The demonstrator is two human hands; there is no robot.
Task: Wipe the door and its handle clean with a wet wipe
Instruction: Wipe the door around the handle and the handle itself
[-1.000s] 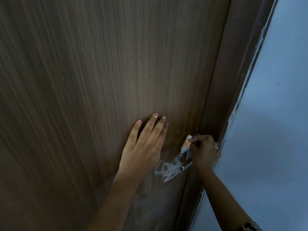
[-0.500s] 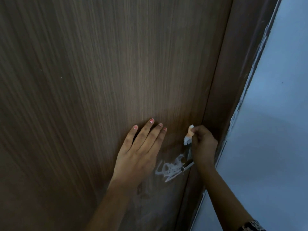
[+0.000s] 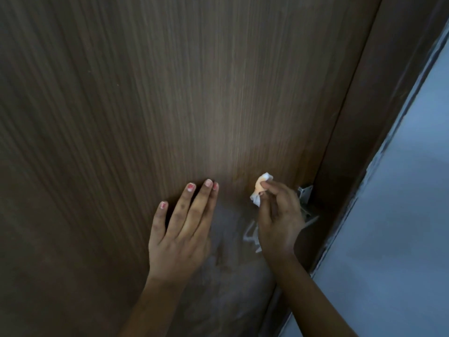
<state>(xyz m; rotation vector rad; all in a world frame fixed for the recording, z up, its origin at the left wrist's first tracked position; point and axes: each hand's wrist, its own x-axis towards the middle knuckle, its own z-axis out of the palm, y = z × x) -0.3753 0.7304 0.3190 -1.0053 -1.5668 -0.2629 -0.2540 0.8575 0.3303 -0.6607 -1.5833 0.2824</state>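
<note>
A dark brown wood-grain door (image 3: 170, 93) fills most of the view. My left hand (image 3: 182, 229) lies flat against it, fingers spread and pointing up. My right hand (image 3: 279, 220) pinches a small crumpled white wet wipe (image 3: 261, 188) between thumb and fingers, held against the door just left of the latch. The metal handle (image 3: 305, 193) shows only partly at the door's right edge, behind my right hand. White scribble marks (image 3: 250, 237) and a damp smeared patch lie on the door between my two hands.
The brown door frame (image 3: 376, 117) runs diagonally down the right side. Beyond it is a pale blue-grey wall (image 3: 401, 215) with rough paint along the frame's edge.
My right hand with the wipe has moved left and up off the handle onto the door face, uncovering the metal latch plate. My left hand stays flat on the door.
</note>
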